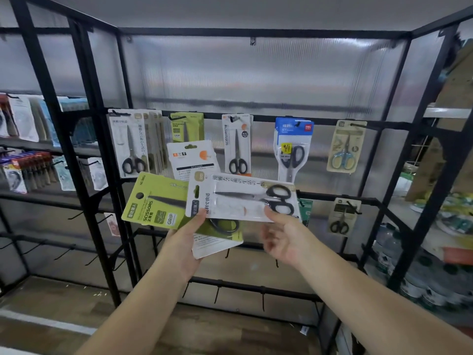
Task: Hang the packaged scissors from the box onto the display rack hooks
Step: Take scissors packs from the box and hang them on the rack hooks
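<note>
Scissors packs: we have a fan of them in hand, not yet on hooks. Our left hand grips the stack with thumb on top: green pack at the left, an orange-logo card sticking up behind, a white backing card at the bottom. The white pack lies sideways on top; our right hand pinches its lower edge, near the black handles.

Display rack top rail already carries five hanging groups: white packs at the left, green next, a slim white one, blue-headed pack, beige one with blue-handled scissors. One more small pack hangs on the second rail at right.

Left to do, by our read: all packs in hand, roughly three or four. Lower-rail hooks look bare. Box is not in view, so the remaining count is unknown.
</note>
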